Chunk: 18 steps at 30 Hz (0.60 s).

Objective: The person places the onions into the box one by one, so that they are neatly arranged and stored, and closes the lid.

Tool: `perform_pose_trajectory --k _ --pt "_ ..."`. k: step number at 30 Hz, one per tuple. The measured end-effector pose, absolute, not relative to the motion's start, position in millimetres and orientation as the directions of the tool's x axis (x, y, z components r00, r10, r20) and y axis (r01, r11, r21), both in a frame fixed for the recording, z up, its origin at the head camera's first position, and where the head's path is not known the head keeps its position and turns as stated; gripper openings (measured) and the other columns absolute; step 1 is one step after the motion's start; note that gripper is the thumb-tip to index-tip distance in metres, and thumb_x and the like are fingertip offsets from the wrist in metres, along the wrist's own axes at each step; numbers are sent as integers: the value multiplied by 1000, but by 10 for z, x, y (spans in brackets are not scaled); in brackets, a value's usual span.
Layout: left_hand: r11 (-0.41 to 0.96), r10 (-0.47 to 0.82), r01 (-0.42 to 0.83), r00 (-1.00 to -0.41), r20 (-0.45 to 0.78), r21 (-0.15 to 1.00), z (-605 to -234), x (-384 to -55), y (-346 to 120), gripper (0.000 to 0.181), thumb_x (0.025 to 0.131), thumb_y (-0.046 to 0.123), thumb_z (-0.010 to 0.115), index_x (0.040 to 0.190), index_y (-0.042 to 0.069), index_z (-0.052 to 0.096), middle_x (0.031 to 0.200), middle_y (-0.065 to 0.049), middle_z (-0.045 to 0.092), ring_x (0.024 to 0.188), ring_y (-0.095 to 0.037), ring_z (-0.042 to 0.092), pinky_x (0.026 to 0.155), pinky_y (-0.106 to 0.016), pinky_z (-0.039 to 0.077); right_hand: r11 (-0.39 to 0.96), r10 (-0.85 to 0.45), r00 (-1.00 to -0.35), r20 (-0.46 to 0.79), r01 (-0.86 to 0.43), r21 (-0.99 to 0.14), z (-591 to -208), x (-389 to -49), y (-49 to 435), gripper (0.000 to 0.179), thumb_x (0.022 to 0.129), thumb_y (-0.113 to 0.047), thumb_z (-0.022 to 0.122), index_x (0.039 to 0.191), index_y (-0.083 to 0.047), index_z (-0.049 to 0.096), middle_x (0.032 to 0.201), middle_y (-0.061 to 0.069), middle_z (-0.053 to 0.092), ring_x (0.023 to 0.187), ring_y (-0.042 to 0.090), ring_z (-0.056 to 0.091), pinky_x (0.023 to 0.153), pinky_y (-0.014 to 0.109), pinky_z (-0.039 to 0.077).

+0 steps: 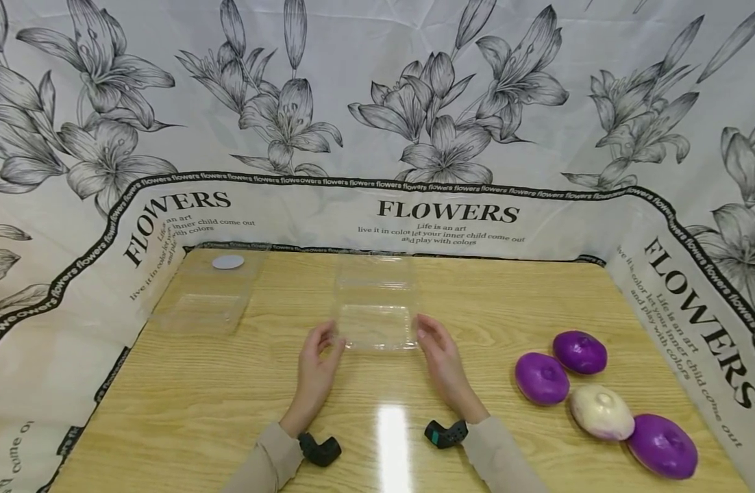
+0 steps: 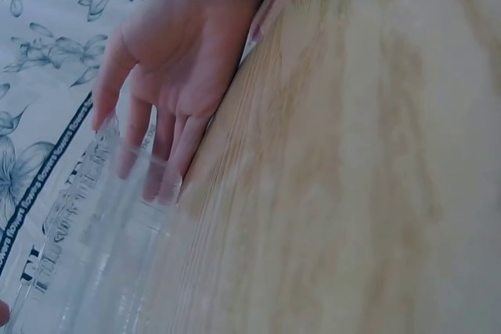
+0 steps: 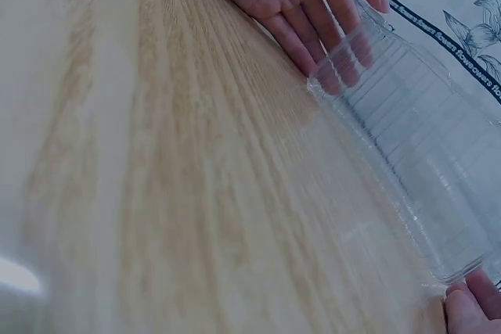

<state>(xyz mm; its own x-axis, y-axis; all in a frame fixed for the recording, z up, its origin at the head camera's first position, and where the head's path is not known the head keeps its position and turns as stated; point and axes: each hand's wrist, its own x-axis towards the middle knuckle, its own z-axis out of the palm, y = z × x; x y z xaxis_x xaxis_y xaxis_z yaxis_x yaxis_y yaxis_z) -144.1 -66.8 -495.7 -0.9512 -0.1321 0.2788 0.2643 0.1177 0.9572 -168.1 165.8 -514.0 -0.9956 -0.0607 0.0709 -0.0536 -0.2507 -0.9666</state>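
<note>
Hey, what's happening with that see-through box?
A person has a clear plastic box between both hands: the left grip touches one side, and the right grip touches the other. The box stands open on the wooden table. Another clear box sits over to the left, untouched. Off to the right lie three purple onion-like things and one pale one, all outside the boxes.
</note>
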Motion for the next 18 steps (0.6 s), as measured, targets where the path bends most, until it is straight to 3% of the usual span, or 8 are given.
perform_pose_trajectory --k 6,10,15,18 --pt "116 -107 266 -955 278 957 -4935 -1434 -728 30 97 -2 59 124 -16 55 119 -33 58 110 -43 57 95 -29 52 -138 4 -997 77 -77 -987 -5146 -1689 1661 40 104 -10 49 137 12 42 142 28 42 129 24 46 101 17 43" --pt "80 -52 290 -954 295 954 -4968 -1475 -803 30 96 -3 60 121 -18 55 120 -36 57 111 -47 56 94 -25 53 -71 31 -996 79 -81 -994 -5135 -1684 1665 37 105 -12 49 134 11 45 137 26 47 123 19 50 95 16 46" --pt "18 44 291 -956 290 956 -5005 -1532 -924 31 94 -6 61 120 -21 54 123 -39 55 111 -51 55 93 -20 52 -96 46 -997 60 -64 -993 -5124 -1689 1660 34 103 -6 49 131 13 45 135 26 48 120 17 52 93 16 46" --pt "42 88 316 -946 311 948 -5007 -1545 -984 31 92 -7 64 119 -20 56 119 -38 57 106 -48 59 91 -26 55 -112 52 -997 57 -63 -992 -5129 -1696 1657 32 101 -1 48 130 15 45 134 27 48 120 18 52 95 15 46"
